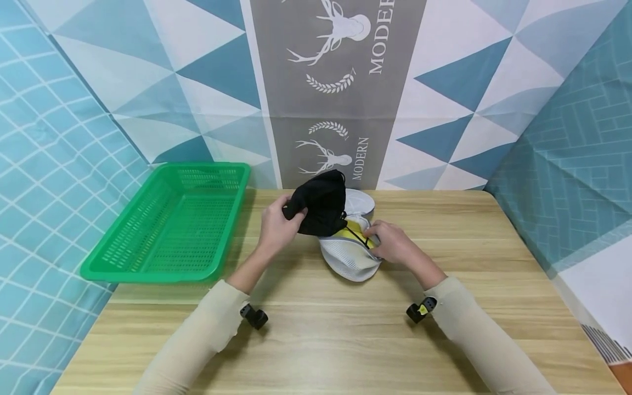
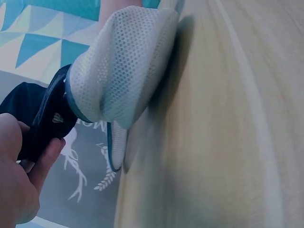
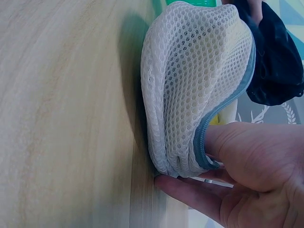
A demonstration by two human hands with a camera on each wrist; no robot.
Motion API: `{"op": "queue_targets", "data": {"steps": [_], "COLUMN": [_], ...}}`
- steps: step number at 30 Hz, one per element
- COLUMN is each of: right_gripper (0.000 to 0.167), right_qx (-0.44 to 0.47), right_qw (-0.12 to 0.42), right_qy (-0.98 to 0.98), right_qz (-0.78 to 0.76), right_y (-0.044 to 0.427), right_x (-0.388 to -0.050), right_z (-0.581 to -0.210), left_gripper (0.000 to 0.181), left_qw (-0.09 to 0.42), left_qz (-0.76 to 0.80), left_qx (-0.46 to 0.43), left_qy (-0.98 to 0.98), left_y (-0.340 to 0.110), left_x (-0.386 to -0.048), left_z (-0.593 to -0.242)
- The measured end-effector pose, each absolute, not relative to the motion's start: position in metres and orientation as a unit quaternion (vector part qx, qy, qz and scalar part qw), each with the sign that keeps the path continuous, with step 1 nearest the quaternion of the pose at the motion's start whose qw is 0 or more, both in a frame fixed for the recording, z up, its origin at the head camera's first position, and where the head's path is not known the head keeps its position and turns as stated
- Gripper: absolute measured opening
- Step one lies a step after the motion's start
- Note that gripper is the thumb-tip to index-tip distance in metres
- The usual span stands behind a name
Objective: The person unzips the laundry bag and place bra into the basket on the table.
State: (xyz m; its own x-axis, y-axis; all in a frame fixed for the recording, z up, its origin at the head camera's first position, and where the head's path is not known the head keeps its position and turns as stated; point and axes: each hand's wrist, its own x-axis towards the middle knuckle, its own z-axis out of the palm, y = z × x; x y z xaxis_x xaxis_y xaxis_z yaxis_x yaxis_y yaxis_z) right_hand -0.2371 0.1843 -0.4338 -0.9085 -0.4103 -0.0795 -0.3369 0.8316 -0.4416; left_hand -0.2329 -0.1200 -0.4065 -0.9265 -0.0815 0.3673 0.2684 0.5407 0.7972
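My left hand point(image 1: 280, 224) grips a bunched black cloth item point(image 1: 321, 204), which hangs over the opening of a white mesh laundry bag point(image 1: 348, 260). A thin black cord dangles from the cloth toward the bag, and a small light mark shows on the fabric in the left wrist view. The bag has grey edging and lies on the table with its mouth open. Something yellow point(image 1: 353, 227) is partly visible inside it. At the bag's right edge, my right hand point(image 1: 390, 241) holds the rim, its thumb side inside the opening and a finger underneath.
A green plastic basket point(image 1: 224, 263) with perforated sides stands at the left of the wooden table point(image 1: 316, 340). The round white flap point(image 1: 359, 202) of the bag lies behind it. Patterned sheets point(image 1: 444, 82) hang along the back and sides.
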Motion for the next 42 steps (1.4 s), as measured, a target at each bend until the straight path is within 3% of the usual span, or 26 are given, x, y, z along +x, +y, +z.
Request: {"op": "queue_targets", "data": {"steps": [11, 18, 25, 42], "right_gripper": [0.048, 0.049, 0.048, 0.049], "right_qx": [-0.186, -0.201, -0.185, -0.187], "right_qw": [0.095, 0.07, 0.094, 0.093], "right_qy": [0.955, 0.955, 0.955, 0.956], "right_qz": [-0.209, -0.204, -0.213, -0.204], "right_y": [0.181, 0.196, 0.181, 0.18], "right_x": [-0.236, -0.255, -0.236, -0.238], "right_z": [-0.432, -0.465, -0.433, -0.434], "left_gripper": [0.032, 0.027, 0.027, 0.033], "left_qw": [0.135, 0.131, 0.138, 0.117], "left_qz": [-0.481, -0.48, -0.468, -0.443], "left_qx": [-0.045, -0.056, -0.052, -0.031], "left_qy": [-0.865, -0.865, -0.871, -0.888], "left_y": [-0.13, -0.139, -0.151, -0.182], "left_x": [-0.227, -0.227, -0.226, -0.228], "left_z": [-0.382, -0.366, -0.353, -0.337]}}
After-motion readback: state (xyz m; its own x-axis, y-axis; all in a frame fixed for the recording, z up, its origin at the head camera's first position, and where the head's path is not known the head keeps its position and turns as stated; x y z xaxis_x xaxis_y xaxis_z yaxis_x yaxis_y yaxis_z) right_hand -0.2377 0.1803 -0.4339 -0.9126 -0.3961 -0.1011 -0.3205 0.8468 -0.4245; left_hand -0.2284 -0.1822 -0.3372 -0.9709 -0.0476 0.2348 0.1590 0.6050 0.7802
